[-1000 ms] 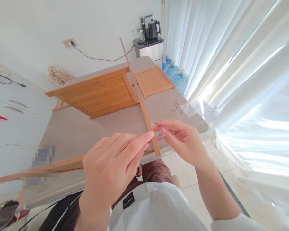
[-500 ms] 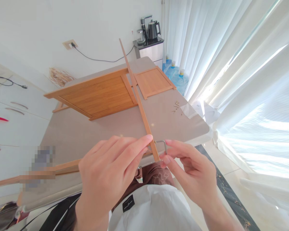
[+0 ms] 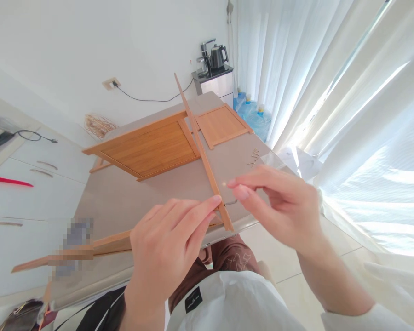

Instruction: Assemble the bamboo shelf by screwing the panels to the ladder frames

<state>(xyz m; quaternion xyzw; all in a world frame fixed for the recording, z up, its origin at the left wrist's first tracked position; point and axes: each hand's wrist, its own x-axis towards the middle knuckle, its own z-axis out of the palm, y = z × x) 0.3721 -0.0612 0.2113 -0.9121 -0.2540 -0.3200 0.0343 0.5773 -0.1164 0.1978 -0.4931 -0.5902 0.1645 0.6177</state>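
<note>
White drawers (image 3: pixel 17 202) stand at far left, with a red strip (image 3: pixel 8 180) in front of them. A pixelated patch (image 3: pixel 76 248) covers something at the left end of the tabletop (image 3: pixel 120 197); from it a wooden bar (image 3: pixel 112 242) runs along the near edge until the left hand (image 3: pixel 170 234) hides it. Dried stems (image 3: pixel 98 125) show beyond the far left corner. A large wooden panel (image 3: pixel 152 149) spans the middle of the tabletop, its right end meeting a long, narrow rail (image 3: pixel 207 168) that slants from the far side to the near edge. The left hand comes in from the near edge and grips the rail close to its near end, finger and thumb narrowly set. Just right of those fingertips, a bent metal key (image 3: pixel 231 202) sticks out from the rail. Past the rail, a smaller panel (image 3: pixel 222 124) lies flat near the far right corner. Small screws (image 3: pixel 254 158) lie loose near the right edge, beside a clear bag (image 3: pixel 274 160). The right hand (image 3: pixel 281 207), slightly blurred, is over the right edge, thumb and forefinger close together at the key's outer end; whether they pinch it I cannot tell. White curtains (image 3: pixel 365 138) hang at far right.
</note>
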